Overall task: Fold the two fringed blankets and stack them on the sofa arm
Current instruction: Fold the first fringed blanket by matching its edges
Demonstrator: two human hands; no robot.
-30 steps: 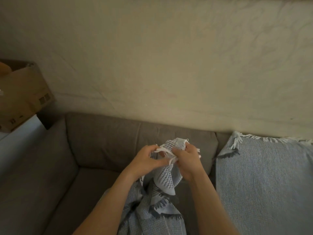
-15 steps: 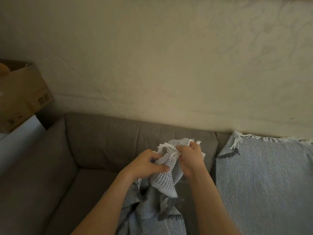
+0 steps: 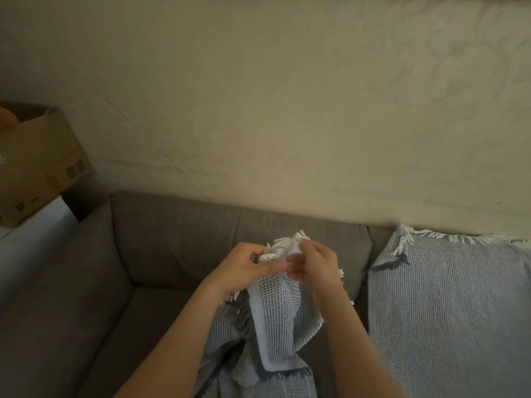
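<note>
Blankets are both unfolded as far as the head view shows, so the task looks to be near its start. The held blanket point(image 3: 275, 314), a blue-grey waffle weave with a white fringe, hangs in a loose bunch from the person's two hands in the near middle of the scene. It is over the sofa seat, and its lower part is crumpled toward the near edge. The left hand point(image 3: 244, 268) pinches the fringed edge between thumb and fingers. The right hand point(image 3: 316, 265), just to its right, is somewhat blurred, yet its fingers curl round the same stretch of fringe, so each grip is clamped on the cloth. I judge that the hands are sorting out a corner or edge to begin the first fold; no neat crease shows.

The spread blanket point(image 3: 448, 311) lies flat on the right part of the sofa point(image 3: 178, 237), with its fringe at the far edge along the back. It is untouched and apart from the hands. The sofa arm point(image 3: 48, 305), at the left, has no blanket on the part in view. Beyond it, at the far left, sits a cardboard box point(image 3: 40, 159), and a pale wall point(image 3: 287, 96) fills the far half.

By my reckoning, both blankets are yet to be folded and then stacked on the arm.
</note>
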